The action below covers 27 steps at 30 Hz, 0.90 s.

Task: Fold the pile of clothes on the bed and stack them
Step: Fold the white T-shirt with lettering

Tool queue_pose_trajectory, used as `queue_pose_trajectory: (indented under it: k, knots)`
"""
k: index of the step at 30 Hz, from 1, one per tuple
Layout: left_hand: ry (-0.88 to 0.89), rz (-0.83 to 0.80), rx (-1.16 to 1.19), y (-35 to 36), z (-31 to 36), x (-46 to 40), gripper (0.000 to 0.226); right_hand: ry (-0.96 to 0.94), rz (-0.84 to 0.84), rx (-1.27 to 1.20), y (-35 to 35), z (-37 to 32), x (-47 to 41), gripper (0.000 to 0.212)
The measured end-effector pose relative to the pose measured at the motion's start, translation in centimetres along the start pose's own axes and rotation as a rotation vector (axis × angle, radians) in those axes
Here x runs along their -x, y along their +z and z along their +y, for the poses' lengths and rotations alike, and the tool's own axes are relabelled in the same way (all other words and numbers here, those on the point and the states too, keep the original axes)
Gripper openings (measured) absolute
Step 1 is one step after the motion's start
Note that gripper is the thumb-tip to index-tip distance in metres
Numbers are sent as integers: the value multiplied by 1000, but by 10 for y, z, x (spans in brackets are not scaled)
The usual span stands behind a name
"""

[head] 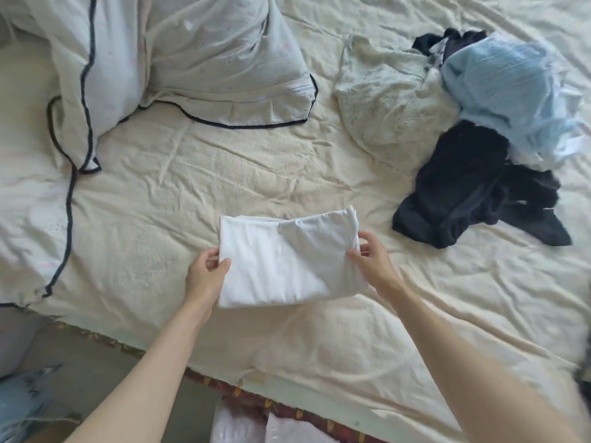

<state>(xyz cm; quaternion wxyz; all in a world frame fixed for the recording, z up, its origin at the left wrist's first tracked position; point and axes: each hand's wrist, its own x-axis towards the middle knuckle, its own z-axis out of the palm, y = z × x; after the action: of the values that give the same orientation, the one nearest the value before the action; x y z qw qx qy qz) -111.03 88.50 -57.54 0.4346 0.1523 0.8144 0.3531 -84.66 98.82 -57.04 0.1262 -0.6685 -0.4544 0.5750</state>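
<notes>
- While laid flat on the cream, wrinkled bed sheet (198, 174), a folded white garment (284, 257), soft and rectangular, is pinched at its edges by the left hand (206, 276) and right hand (372, 260).
- Beyond the right hand, unfolded clothes are heaped: pale green top (383, 100), fuzzy light-blue knit (502, 87), black garment (470, 190).
- Beyond the left hand, navy-piped pillows (208, 59) are piled.

Fingers of the left hand (204, 276) hide under the white cloth (287, 260). Far beyond the right hand (372, 260), the pile (479, 123) buries a black garment; its shape is unclear.
</notes>
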Motion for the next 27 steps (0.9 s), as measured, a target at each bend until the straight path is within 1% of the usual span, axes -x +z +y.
queue_pose_trajectory:
  k: [4,7,10,13,15,18,21,23,27]
  knots:
    - [-57,-127,29,-24,1,52,19,38,47,-100,-26,15,77,36]
    - [-54,-217,-29,-24,0,90,18,74,125,-203,-40,41,138,33]
    - [6,-323,-121,-13,2,122,15,137,233,-265,-52,74,188,32]
    - [113,-423,-257,9,9,143,15,199,329,-322,-69,106,228,36]
    - [177,-490,-328,30,17,156,16,213,389,-373,-80,126,250,40]
    - [239,-570,-376,67,30,182,16,232,481,-461,-99,153,278,45]
    - [309,-655,-404,111,42,211,17,240,584,-571,-125,178,298,45]
    - [385,-696,-452,145,50,229,17,244,643,-638,-147,196,307,46]
    - [547,-732,-620,234,67,266,14,285,700,-792,-207,234,309,43]
